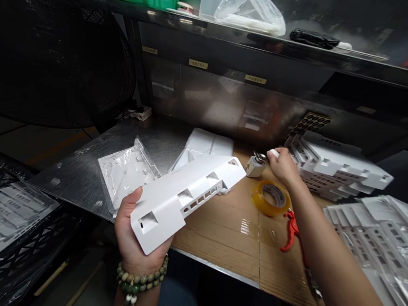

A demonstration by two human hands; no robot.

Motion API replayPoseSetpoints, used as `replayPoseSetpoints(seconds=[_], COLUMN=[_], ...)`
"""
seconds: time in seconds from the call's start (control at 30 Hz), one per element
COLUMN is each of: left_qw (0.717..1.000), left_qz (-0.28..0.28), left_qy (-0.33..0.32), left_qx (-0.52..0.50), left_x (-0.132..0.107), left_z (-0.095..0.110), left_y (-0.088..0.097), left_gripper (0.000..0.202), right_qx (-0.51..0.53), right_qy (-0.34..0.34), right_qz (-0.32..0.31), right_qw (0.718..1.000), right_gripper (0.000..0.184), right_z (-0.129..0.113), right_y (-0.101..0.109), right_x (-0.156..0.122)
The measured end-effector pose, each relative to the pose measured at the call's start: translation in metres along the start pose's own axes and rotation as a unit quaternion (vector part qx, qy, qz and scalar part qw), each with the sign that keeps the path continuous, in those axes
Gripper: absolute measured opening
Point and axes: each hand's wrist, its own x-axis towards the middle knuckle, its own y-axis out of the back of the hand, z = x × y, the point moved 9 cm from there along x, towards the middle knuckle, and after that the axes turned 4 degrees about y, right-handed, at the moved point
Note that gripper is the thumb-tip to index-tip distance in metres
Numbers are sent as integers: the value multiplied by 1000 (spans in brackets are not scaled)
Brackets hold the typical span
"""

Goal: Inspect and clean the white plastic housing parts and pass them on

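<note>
1. Fingers of the left hand [131, 244] grasp the near left end of a white plastic cover [192, 174], thumb over its upper edge and palm beneath
2. Right-hand fingers curl in on a small white piece [274, 153], too little of it showing to tell what it is; the right hand [283, 165] is just beside a white container [254, 167] with a metal top
3. Held above the table, the white plastic cover tilts up toward the right, its square recesses and row of ports showing
4. Under it spreads brown cardboard [222, 240], bearing a yellow tape roll [260, 203] and, nearer the right forearm, a red-handled tool [292, 231]
5. Behind the cover lie a bagged white part [123, 175] and another white part [208, 142]
6. More white covers [334, 164] stand in a row beyond the right hand, with bagged pieces [382, 245] nearer
</note>
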Motion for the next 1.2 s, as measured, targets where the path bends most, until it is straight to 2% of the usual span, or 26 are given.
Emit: replayPoseSetpoints(seconds=[0.07, 0.1, 0.2, 0.3, 0.67, 0.93, 1.1, 1.2], left_qw=[1000, 1000, 1000, 1000, 1000, 1000, 1000, 1000], left_qz=[3, 4, 7, 7, 15, 5, -3, -8], left_qy=[1, 2, 5, 8, 14, 23, 21, 16], left_qx=[0, 0, 5, 5, 19, 8, 11, 12], left_x=[0, 0, -1, -3, -7, -7, -8, -8], left_z=[-1, -1, -3, -4, -5, -6, -6, -4], left_y=[3, 4, 4, 2, 2, 3, 1, 1], left_gripper=[28, 28, 29, 32, 32, 31, 29, 31], right_qx=[31, 47, 88, 100, 93, 98, 98, 69], right_qy=[-9, -10, -4, -2, 22, 7, -17, -36], right_qz=[-17, -28, -53, -62, -63, -55, -36, -31], right_qw=[999, 998, 995, 993, 993, 994, 994, 997], right_gripper=[68, 68, 52, 47, 50, 48, 74, 62], right_z=[7, 9, 13, 13, 11, 10, 17, 19], right_y=[-7, -11, -20, -22, -19, -20, -12, -6], right_x=[0, 0, -1, -1, -2, -3, -4, -4])
